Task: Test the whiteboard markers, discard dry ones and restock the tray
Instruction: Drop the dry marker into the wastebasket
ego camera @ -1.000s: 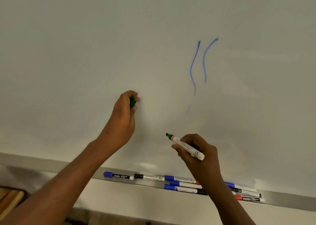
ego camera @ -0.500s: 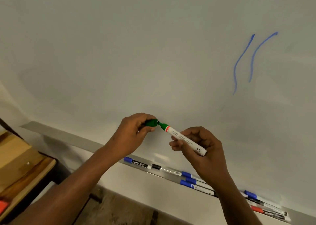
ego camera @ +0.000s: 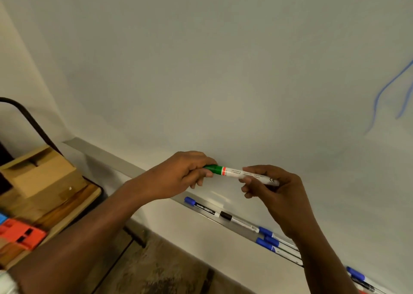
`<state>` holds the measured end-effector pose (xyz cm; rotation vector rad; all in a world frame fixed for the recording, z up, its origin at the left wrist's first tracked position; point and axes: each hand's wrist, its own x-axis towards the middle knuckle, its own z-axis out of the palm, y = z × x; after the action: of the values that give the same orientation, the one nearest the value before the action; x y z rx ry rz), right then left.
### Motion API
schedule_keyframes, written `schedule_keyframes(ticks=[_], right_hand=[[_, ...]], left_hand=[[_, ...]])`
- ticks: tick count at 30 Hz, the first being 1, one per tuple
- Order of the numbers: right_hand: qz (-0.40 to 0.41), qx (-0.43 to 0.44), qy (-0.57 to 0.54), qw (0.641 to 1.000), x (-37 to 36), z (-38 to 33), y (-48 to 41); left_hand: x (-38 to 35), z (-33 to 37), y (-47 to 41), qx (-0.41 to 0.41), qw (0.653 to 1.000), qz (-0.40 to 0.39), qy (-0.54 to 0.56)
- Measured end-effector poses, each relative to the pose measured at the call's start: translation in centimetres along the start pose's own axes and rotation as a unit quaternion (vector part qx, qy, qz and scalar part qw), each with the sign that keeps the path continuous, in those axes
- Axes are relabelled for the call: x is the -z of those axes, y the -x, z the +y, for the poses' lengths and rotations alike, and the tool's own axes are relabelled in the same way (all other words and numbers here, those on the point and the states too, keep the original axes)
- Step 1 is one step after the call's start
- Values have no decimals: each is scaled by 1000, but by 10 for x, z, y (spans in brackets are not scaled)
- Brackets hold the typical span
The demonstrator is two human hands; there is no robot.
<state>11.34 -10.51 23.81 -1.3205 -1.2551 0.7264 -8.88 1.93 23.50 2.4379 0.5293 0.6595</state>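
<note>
The left hand [ego camera: 178,175] reaches in from the lower left with its forearm stretched out and its knuckles up. Its thumb and fingers curl round the green cap [ego camera: 212,168], which sits on the end of the green marker [ego camera: 237,173]. The right hand [ego camera: 279,195] comes up from the lower right, wrist bent. It pinches the marker's white barrel between the thumb on top and the curled fingers beneath, and the barrel's tail end sticks out past the knuckles. The marker lies nearly level between the two hands, in the air in front of the lower part of the whiteboard [ego camera: 201,70] and above the tray [ego camera: 105,156].

Along the tray below the hands lie a blue-capped marker [ego camera: 201,205] and, end to end with it, a black-capped marker [ego camera: 234,218]. A cluster of blue-capped markers [ego camera: 271,241] lies farther towards the tray's right end, partly hidden by the right forearm. Two blue strokes [ego camera: 377,99] mark the whiteboard at its right edge. To the left, a cardboard box [ego camera: 38,177] stands on a wooden table [ego camera: 76,204], with an orange object [ego camera: 20,234] near the table's front edge.
</note>
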Motion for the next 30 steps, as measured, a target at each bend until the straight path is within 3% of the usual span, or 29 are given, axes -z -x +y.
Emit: schedule_keyframes(ticks=[6, 11, 16, 22, 26, 30], right_hand=[[-54, -51, -59, 995, -26, -3, -13], [-62, -66, -90, 992, -55, 3, -25], [-119, -94, -75, 986, -82, 7, -38], [-127, -143, 37, 981, -149, 43, -48], [-169, -206, 98, 959, -187, 64, -43], [-236, -209, 150, 937, -206, 81, -30]], left_hand=[[6, -14, 22, -27, 997, 25, -67], [16, -32, 36, -36, 991, 90, -89], [23, -35, 60, -1, 981, 195, 18], [31, -71, 125, 176, 947, 242, 116], [13, -101, 209, 303, 900, 267, 161], [-3, -129, 307, 434, 846, 263, 164]])
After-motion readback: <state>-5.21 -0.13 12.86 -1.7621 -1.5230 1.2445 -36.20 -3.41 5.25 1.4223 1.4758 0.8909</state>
